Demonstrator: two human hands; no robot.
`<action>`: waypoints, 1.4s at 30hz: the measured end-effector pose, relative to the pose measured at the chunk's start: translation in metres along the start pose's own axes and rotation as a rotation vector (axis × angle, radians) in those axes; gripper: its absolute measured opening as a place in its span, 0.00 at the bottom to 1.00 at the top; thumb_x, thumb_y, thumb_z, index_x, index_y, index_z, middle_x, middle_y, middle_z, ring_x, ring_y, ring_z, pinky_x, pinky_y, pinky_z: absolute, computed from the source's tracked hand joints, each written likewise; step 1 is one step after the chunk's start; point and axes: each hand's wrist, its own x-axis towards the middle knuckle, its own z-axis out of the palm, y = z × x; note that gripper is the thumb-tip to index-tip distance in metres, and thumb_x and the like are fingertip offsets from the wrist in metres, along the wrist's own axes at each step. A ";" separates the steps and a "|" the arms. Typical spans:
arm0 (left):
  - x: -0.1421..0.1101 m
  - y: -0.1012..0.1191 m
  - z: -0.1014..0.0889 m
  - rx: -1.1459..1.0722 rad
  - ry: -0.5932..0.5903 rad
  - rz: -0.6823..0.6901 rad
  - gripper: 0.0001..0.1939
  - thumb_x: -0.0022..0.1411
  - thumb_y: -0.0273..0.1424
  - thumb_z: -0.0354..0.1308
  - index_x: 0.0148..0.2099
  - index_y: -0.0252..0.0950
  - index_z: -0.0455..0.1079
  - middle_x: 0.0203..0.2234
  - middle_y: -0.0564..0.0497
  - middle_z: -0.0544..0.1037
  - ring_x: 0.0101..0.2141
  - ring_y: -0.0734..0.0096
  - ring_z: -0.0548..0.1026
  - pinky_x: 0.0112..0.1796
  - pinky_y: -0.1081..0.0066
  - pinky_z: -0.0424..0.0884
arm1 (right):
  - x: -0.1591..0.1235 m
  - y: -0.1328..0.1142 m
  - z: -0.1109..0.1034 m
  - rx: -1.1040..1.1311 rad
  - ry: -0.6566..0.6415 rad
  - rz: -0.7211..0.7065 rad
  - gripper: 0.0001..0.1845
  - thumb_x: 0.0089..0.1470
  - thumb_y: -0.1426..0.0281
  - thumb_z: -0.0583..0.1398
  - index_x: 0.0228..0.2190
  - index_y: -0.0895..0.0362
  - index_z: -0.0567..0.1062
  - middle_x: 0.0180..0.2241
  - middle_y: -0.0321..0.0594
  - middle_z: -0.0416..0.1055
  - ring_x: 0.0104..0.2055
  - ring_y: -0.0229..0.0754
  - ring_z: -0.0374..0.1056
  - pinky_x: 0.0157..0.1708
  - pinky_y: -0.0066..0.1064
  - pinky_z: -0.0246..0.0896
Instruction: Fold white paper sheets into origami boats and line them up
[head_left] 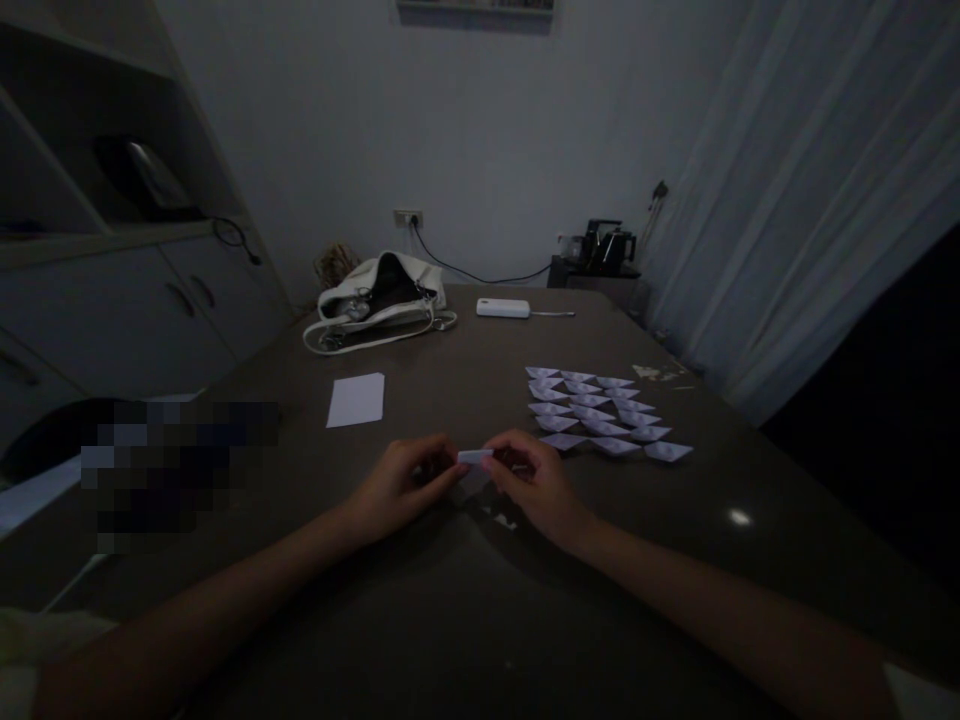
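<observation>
Between my two hands, just above the dark table, is a small folded piece of white paper [475,457]. My left hand [405,482] pinches its left end between thumb and fingers. At its right end my right hand [538,488] grips it the same way, thumb towards me. Small white paper scraps [501,518] lie on the table below my hands. Several folded paper boats [592,412] stand in rows to the right, beyond my right hand. A stack of white paper sheets [356,400] lies flat to the left, past my left hand.
A white handbag [382,300] rests at the table's far left. Right of it lies a white power bank [502,309] with a short cable. More torn paper bits [654,373] are near the right edge. A black kettle [613,250] stands beyond the table. A blurred patch covers the left side.
</observation>
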 end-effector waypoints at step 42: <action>0.002 0.003 -0.001 -0.615 0.094 -0.220 0.09 0.54 0.32 0.64 0.36 0.32 0.72 0.29 0.51 0.76 0.30 0.74 0.74 0.31 0.76 0.69 | 0.000 -0.006 -0.002 0.267 0.026 0.088 0.08 0.47 0.65 0.65 0.30 0.55 0.76 0.28 0.36 0.73 0.28 0.36 0.69 0.23 0.24 0.64</action>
